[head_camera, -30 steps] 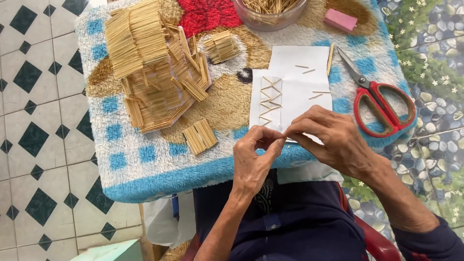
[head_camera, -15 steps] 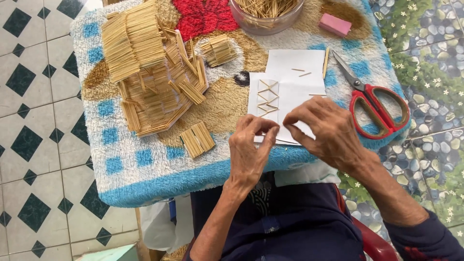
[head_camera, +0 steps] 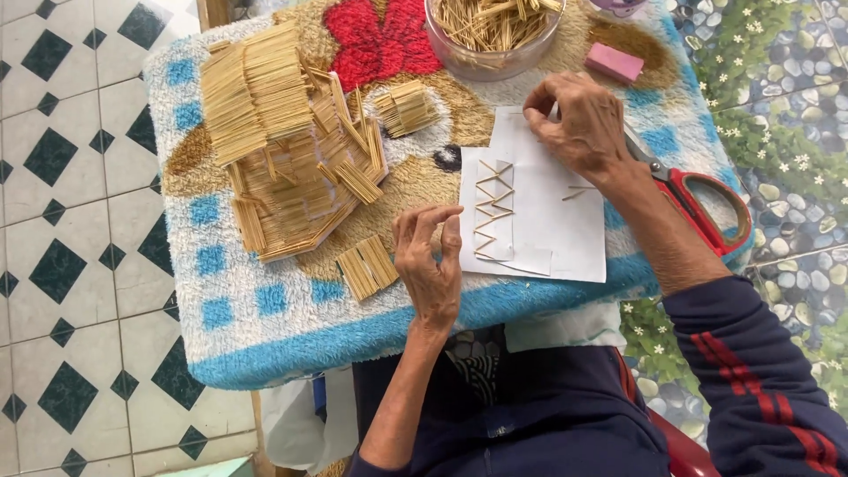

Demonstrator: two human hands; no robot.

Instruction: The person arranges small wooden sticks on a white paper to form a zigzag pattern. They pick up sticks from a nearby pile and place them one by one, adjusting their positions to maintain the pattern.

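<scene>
Head view: stick craft on towel-covered worktop.
Stick model house; white paper sheet bearing zigzag sticks; left hand, fingers loosely spread, beside sheet's left edge; right hand, fingers curled on sheet's top; red scissors.

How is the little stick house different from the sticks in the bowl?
The stick house is built: its sticks lie side by side in neat panels. The sticks in the bowl are loose and jumbled, pointing every way. The house stands straight on the towel; the loose sticks sit inside a clear bowl. Both are made of the same thin, pale yellow sticks.
</scene>
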